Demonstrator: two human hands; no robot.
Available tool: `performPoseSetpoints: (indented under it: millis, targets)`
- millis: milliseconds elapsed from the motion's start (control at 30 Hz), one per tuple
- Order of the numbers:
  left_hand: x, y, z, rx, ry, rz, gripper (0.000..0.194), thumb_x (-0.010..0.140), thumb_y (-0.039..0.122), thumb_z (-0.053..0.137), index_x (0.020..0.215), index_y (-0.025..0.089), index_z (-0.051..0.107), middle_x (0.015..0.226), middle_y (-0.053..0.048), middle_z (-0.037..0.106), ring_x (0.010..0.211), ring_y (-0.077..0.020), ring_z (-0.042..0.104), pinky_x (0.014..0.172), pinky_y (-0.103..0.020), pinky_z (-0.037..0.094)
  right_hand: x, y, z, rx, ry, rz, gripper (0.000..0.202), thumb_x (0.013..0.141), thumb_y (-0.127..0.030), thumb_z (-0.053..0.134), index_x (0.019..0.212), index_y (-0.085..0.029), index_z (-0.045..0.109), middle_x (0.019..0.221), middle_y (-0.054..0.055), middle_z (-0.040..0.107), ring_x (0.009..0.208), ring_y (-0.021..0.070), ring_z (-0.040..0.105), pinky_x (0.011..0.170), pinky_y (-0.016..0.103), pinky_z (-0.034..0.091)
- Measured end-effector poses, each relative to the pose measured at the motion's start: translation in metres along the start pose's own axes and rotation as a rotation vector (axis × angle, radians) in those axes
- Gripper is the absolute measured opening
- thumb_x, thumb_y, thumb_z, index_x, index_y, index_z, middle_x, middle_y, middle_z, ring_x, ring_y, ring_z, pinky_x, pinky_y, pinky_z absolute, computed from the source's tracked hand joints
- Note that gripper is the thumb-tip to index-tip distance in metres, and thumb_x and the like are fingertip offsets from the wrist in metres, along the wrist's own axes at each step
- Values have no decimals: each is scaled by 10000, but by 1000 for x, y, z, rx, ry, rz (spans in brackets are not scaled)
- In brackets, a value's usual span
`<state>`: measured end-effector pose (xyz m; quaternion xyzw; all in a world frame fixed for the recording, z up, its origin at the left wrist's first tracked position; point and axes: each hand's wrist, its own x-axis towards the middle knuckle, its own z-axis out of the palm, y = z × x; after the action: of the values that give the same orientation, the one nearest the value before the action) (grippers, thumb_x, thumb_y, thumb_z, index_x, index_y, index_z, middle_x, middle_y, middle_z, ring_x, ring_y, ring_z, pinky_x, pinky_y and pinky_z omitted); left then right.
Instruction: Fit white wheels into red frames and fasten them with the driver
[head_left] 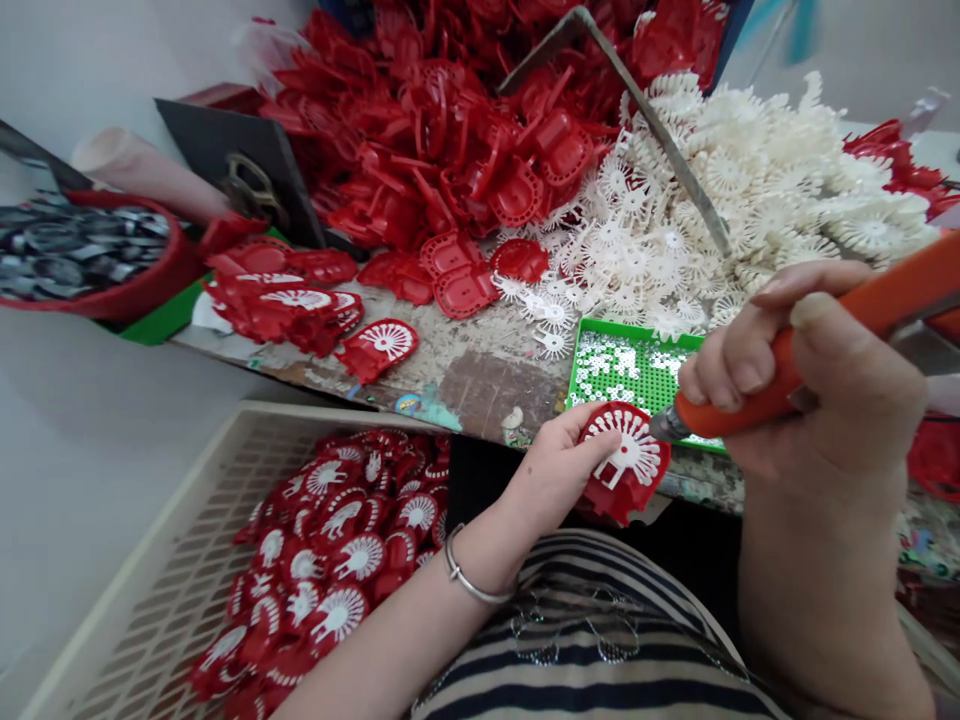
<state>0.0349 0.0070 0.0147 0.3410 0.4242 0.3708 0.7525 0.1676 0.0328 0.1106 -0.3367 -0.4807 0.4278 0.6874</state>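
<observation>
My left hand (559, 465) holds a red plastic part (621, 503) in front of my body, thumb on top. A white toothed fan-shaped piece (641, 455) lies in the red part. My right hand (825, 390) is wrapped round an orange screwdriver-like tool (772, 420); its metal tip (664, 424) is at the right rim of the red part, and whether it touches cannot be told. Just behind the part sits a green perforated tray (632, 327) scattered with small shiny metal pieces (611, 360).
Red parts (450, 150) and white toothed pieces (675, 210) are heaped across the worn bench (480, 380), with a bent metal bar (660, 130) over them. Assembled parts (386, 340) lie at left. Below stands a cream crate (172, 540) of assembled parts; a red basin (97, 305) is far left.
</observation>
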Motion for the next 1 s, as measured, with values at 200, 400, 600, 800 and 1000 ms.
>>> performPoseSetpoints:
  millis: [200, 400, 600, 800, 1000]
  targets:
    - [-5, 2, 5, -148, 1, -4, 275, 750, 280, 734, 977, 134, 681, 752, -3, 699, 590, -89, 608, 563, -186, 460, -7, 5, -1, 26, -42, -9, 124, 784, -193, 714, 757, -206, 594, 471, -73, 477, 352, 104, 432, 377, 256, 400]
    - [-10, 2, 7, -107, 14, 18, 274, 760, 274, 720, 993, 134, 687, 767, -9, 700, 606, -92, 605, 579, -188, 464, -9, 3, 0, 17, -52, -2, 106, 782, -204, 706, 767, -222, 602, 469, -82, 480, 345, 99, 419, 379, 256, 393]
    - [-12, 2, 6, -88, 7, 39, 264, 769, 266, 713, 995, 134, 687, 769, -7, 702, 604, -85, 599, 572, -181, 458, -12, -2, 3, 11, -64, -6, 131, 766, -201, 728, 754, -224, 599, 462, -82, 476, 340, 95, 411, 358, 247, 367]
    - [-14, 4, 8, -85, 2, 29, 248, 777, 257, 699, 992, 134, 682, 792, -15, 703, 625, -88, 611, 592, -187, 474, -10, -3, 6, -18, -76, -17, 212, 754, -246, 780, 710, -229, 573, 453, -85, 454, 335, 100, 417, 345, 256, 373]
    - [-15, 2, 7, -66, -5, 22, 252, 781, 259, 685, 999, 131, 683, 798, -23, 703, 626, -91, 614, 591, -188, 476, -13, -6, 9, 1, -53, -5, 144, 730, -177, 711, 692, -207, 575, 441, -83, 473, 327, 89, 401, 330, 238, 354]
